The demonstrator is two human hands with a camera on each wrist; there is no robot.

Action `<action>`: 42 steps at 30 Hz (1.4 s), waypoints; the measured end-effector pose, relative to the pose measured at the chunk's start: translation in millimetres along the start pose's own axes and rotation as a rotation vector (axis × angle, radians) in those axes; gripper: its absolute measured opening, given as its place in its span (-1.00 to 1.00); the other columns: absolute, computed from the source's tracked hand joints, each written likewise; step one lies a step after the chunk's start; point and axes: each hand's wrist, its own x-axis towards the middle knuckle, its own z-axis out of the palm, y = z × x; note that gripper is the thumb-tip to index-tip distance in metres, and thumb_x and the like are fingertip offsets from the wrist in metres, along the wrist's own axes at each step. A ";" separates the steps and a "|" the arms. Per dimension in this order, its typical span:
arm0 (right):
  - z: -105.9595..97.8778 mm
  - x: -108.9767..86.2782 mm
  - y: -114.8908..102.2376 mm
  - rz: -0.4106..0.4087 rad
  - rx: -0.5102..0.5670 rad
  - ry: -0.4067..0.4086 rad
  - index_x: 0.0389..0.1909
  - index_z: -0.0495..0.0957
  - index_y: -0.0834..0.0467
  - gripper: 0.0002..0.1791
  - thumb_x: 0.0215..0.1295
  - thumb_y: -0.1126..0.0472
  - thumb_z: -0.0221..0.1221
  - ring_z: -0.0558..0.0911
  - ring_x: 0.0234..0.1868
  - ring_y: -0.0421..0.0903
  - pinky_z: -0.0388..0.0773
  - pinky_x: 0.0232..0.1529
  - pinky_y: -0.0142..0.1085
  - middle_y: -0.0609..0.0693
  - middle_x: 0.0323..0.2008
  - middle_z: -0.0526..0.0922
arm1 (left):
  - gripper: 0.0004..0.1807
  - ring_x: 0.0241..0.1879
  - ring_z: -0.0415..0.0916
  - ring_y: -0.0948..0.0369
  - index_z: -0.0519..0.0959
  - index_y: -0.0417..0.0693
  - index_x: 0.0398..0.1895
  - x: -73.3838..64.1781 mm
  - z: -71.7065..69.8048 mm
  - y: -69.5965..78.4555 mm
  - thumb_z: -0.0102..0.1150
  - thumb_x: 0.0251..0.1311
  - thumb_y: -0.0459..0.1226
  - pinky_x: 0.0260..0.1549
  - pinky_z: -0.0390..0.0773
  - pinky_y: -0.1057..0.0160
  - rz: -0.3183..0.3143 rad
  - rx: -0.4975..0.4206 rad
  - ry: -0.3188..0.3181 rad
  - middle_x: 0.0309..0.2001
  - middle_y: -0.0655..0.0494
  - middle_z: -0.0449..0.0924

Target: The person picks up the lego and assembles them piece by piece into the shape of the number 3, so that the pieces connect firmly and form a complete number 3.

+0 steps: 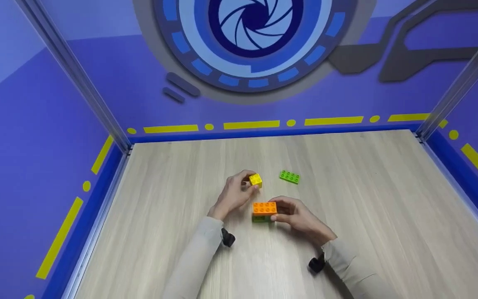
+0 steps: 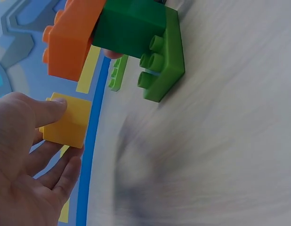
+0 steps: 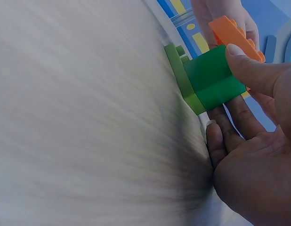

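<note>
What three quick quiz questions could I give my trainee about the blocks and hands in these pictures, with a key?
1. Which hand pinches the small yellow cube-shaped plastic block?
2. True or false: a light green flat rectangular plastic block lies untouched on the pale wood-grain table.
3. Which colour sits just beneath the orange rectangular plastic block: (a) yellow, (b) red, (c) dark green?

Key:
1. The left hand.
2. True.
3. c, the dark green plastic block.
</note>
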 end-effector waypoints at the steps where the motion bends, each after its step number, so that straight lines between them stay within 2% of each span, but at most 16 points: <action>1: 0.0 0.1 0.1 0.001 0.000 0.000 0.34 0.55 0.27 -0.50 0.43 0.31 0.37 0.68 0.26 -0.01 0.62 0.26 -0.38 0.21 0.25 0.68 | -0.57 0.25 0.62 0.17 0.56 0.05 0.38 -0.3 -0.7 0.7 0.30 0.51 -0.23 0.33 0.61 0.13 0.000 -0.002 -0.004 0.26 0.10 0.67; 11: -0.2 0.8 1.5 -0.008 0.020 -0.010 0.35 0.54 0.28 -0.47 0.40 0.30 0.38 0.69 0.24 -0.04 0.62 0.28 -0.35 0.23 0.26 0.68 | -0.56 0.25 0.61 0.15 0.55 0.01 0.41 -5.0 -8.1 6.1 0.28 0.52 -0.24 0.30 0.62 0.15 0.031 -0.014 -0.019 0.25 0.07 0.68; 20: 0.6 0.9 2.4 -0.027 0.011 0.011 0.34 0.54 0.32 -0.47 0.39 0.33 0.39 0.69 0.20 -0.10 0.63 0.25 -0.38 0.23 0.24 0.69 | -0.54 0.24 0.63 0.09 0.54 -0.13 0.42 -12.4 -14.6 9.5 0.26 0.53 -0.25 0.32 0.62 0.13 0.122 -0.020 -0.016 0.28 0.01 0.66; 28: 1.9 0.4 1.8 0.000 0.015 0.020 0.33 0.56 0.28 -0.48 0.39 0.30 0.39 0.68 0.23 0.01 0.62 0.25 -0.38 0.21 0.24 0.69 | -0.54 0.27 0.63 0.07 0.52 -0.13 0.44 -20.1 -20.0 9.7 0.24 0.54 -0.27 0.32 0.62 0.15 0.140 -0.029 -0.040 0.33 -0.01 0.63; 35: 0.7 -0.4 2.5 0.002 0.003 0.012 0.35 0.55 0.26 -0.48 0.41 0.28 0.38 0.66 0.28 0.09 0.61 0.27 -0.39 0.23 0.26 0.68 | -0.54 0.26 0.64 0.07 0.53 -0.13 0.43 -26.7 -23.0 16.1 0.24 0.55 -0.27 0.30 0.64 0.16 0.171 -0.028 -0.052 0.33 -0.02 0.61; 42: -0.5 0.3 5.8 -0.027 0.030 -0.009 0.36 0.53 0.30 -0.46 0.41 0.28 0.38 0.70 0.20 -0.11 0.62 0.27 -0.37 0.20 0.25 0.69 | -0.56 0.21 0.65 0.06 0.54 -0.16 0.41 -30.2 -27.1 20.7 0.26 0.53 -0.28 0.29 0.65 0.08 0.209 -0.044 -0.047 0.27 -0.05 0.63</action>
